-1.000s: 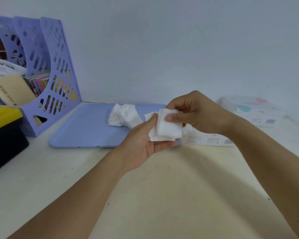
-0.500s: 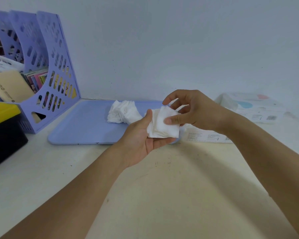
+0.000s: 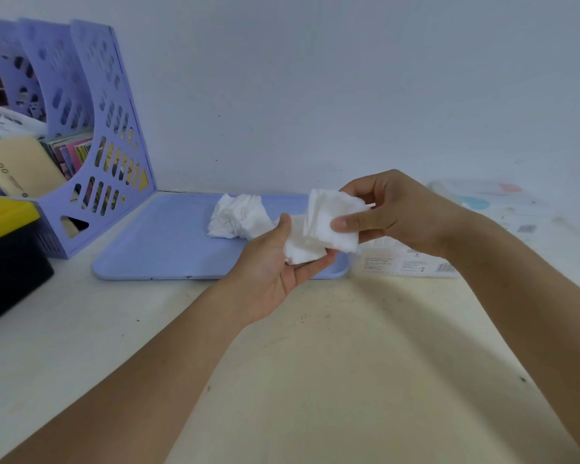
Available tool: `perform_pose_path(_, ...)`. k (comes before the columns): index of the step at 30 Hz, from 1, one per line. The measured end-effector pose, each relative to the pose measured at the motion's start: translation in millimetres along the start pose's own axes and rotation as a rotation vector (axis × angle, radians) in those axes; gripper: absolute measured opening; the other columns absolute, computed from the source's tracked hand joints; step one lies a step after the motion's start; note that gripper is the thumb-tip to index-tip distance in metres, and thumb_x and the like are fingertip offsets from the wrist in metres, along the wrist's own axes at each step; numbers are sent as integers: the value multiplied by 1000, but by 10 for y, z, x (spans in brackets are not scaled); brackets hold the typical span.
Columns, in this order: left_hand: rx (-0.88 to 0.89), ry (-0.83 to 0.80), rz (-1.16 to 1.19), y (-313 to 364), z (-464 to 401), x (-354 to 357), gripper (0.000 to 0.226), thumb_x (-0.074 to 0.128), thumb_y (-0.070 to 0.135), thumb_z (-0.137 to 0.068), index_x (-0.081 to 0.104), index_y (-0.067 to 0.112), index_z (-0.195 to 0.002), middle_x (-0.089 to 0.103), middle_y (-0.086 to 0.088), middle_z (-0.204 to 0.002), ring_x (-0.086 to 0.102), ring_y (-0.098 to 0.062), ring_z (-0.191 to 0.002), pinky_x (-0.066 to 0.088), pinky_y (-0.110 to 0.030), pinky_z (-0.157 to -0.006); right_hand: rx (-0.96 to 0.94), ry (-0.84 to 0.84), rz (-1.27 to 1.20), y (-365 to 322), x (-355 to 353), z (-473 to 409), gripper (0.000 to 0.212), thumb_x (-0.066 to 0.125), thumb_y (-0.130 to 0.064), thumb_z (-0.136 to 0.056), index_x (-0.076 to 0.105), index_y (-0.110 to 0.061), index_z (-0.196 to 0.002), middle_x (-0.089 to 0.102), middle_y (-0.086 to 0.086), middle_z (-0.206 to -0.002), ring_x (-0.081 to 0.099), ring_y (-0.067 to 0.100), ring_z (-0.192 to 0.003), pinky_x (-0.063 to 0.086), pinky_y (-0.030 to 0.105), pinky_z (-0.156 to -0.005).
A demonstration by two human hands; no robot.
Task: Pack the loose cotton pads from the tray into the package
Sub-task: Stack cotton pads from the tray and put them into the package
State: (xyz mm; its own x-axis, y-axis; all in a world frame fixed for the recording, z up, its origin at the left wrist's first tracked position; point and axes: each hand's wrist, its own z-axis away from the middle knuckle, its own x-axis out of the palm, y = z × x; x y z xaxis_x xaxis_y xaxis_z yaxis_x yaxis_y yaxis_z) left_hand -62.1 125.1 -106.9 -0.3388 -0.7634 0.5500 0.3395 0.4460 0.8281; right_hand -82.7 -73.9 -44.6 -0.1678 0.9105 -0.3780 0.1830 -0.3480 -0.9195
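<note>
Step in hand: squaring gathered cotton pads (image 3: 329, 226) above tray (image 3: 154, 242). Left hand (image 3: 275, 262) cups lower part, right hand (image 3: 392, 212) pinches upper part. Loose pile (image 3: 238, 217) remains on tray. Next, probably: carry stack to package (image 3: 412, 262) beside tray, needs its opening held wide.

A pale cream table (image 3: 332, 380), lightly speckled with dark marks, runs back to a white wall. On it at the left stand a lilac perforated file rack (image 3: 91, 135) (papers and booklets stand in its slots) and, just in front of that, a black box with a yellow top (image 3: 4, 242). A lilac tray (image 3: 154, 249) lies flat toward the back, and to its right lie a flat printed package (image 3: 412, 262) and, further back, what seems a second pack (image 3: 482, 202), too washed out to read.
</note>
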Motion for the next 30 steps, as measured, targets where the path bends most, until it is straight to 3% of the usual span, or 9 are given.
perform_pose_path(3,-1,-35,-50,-1,-7,-1,43,35,38,-109,62,8,-122,74,-10,-119,71,-25,-112,58,-40,-94,35,-102,-32,-12,10,10,27,75,-6,-84,72,-3,-111,75,15,-106,73,30,-100,60,42,-87)
perform_pose_path(6,-35,-112,-106,-7,-11,-9,56,25,48,-109,56,10,-138,67,-8,-133,64,-24,-124,51,-41,-105,28,-119,30,-9,106,4,27,77,-3,-83,72,-4,-110,76,15,-102,75,28,-95,60,33,-78)
perform_pose_path(8,-55,-126,-81,-13,-9,-12,61,23,52,-107,57,10,-135,67,-9,-134,63,-25,-126,48,-42,-107,17,-68,86,-8,158,-8,28,80,-1,-80,72,-3,-107,75,20,-98,75,26,-87,59,27,-71)
perform_pose_path(11,-58,-146,-39,-7,-2,-6,60,30,54,-105,59,9,-131,68,-11,-132,64,-27,-124,55,-42,-100,-19,13,164,21,178,-51,27,84,-1,-76,73,-4,-101,74,25,-93,74,28,-77,61,30,-65)
perform_pose_path(15,-24,-117,-81,-12,12,0,51,33,48,-106,63,10,-124,72,-10,-123,70,-23,-112,61,-37,-87,-49,67,177,74,166,-89,28,86,-4,-74,73,-4,-99,73,24,-94,71,43,-87,61,50,-79)
perform_pose_path(18,-8,-109,-29,-9,10,3,50,33,46,-106,62,9,-124,72,-12,-124,71,-25,-111,62,-35,-81,-56,107,91,92,179,-82,28,84,-1,-75,72,-1,-100,73,23,-92,73,33,-80,63,39,-74)
perform_pose_path(24,45,-109,18,-11,-4,27,47,34,43,-107,61,8,-124,73,-13,-121,72,-27,-108,61,-35,-87,-6,188,-161,169,254,-94,25,79,0,-79,71,0,-103,68,33,-107,73,34,-87,62,30,-70)
perform_pose_path(27,55,-106,11,-27,7,20,44,35,41,-107,61,8,-122,74,-12,-117,71,-29,-109,61,-35,-87,8,182,-151,192,276,-108,27,80,-1,-79,70,2,-105,62,41,-108,70,46,-94,61,30,-70)
perform_pose_path(30,41,-105,12,-19,7,16,45,34,42,-107,61,8,-122,74,-12,-119,70,-29,-111,61,-34,-87,-12,204,-70,177,265,-111,27,83,-2,-77,71,2,-101,65,41,-97,72,41,-81,60,27,-67)
